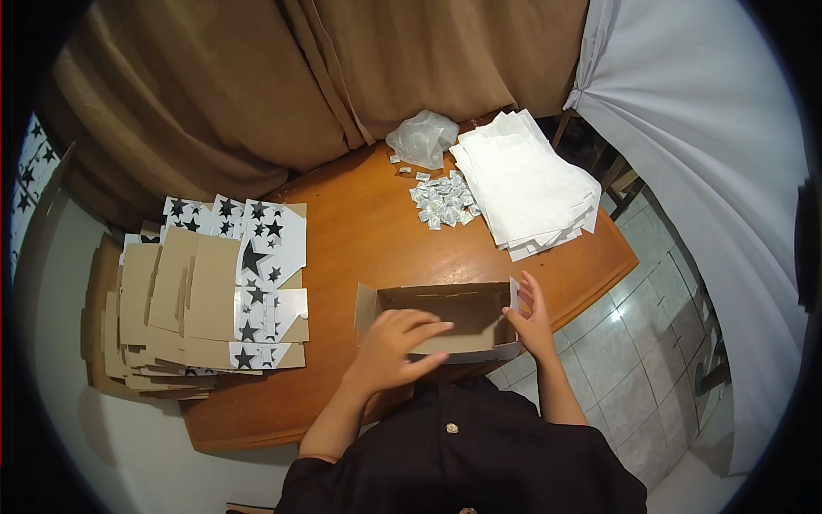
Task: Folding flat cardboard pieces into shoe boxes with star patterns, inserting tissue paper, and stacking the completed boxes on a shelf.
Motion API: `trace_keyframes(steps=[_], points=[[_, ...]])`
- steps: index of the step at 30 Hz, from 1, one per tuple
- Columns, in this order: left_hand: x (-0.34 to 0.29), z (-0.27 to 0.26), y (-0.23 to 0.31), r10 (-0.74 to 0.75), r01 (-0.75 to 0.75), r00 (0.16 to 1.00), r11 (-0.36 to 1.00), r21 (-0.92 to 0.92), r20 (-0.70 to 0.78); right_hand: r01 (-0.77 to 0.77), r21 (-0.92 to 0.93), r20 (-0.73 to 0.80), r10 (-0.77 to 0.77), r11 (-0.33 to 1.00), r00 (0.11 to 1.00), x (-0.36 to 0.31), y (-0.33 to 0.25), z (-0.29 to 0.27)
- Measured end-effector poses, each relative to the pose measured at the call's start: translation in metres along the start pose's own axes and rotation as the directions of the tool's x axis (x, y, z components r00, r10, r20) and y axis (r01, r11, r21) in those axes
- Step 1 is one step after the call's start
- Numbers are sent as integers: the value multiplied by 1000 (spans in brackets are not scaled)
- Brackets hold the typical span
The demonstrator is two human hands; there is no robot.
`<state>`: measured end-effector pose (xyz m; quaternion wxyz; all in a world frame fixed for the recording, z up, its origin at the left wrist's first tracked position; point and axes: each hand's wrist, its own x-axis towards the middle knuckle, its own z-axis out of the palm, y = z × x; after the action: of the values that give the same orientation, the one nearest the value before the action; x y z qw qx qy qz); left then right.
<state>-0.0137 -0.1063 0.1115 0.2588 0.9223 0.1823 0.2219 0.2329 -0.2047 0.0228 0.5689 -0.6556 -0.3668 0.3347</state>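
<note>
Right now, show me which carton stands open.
The carton beside the right hand: its walls stand raised, while the stacked cartons at left lie flat.

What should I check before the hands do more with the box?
1. Box open on top: ok, its inside shows.
2. Right hand at the box: ok, it is by the right end.
3. Left hand touching the box: cannot tell, it covers the near left part.
4. Small packets away from the box: ok, they lie beyond it, beside the paper.
5. Paper stacked neatly: not ok, edges stick out unevenly.
6. Nothing in the box: cannot tell, the left hand hides some of it.
</note>
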Motion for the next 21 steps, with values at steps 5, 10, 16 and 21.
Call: trace_keyframes(steps=[5,10,16,21], points=[[16,50,-35,-115,80,960,986,147,255,-11,9,56,11,1000,998,-1,6,-12],[26,60,-59,-261,175,926,938,300,274,33,154,-79,-21,987,997,-6,11,-24],[23,87,-72,-274,221,961,841,494,37,87,146,-173,-61,985,983,-5,18,-16],[3,101,-82,-242,267,964,884,384,-112,243,78,-110,-234,967,966,-4,40,0]])
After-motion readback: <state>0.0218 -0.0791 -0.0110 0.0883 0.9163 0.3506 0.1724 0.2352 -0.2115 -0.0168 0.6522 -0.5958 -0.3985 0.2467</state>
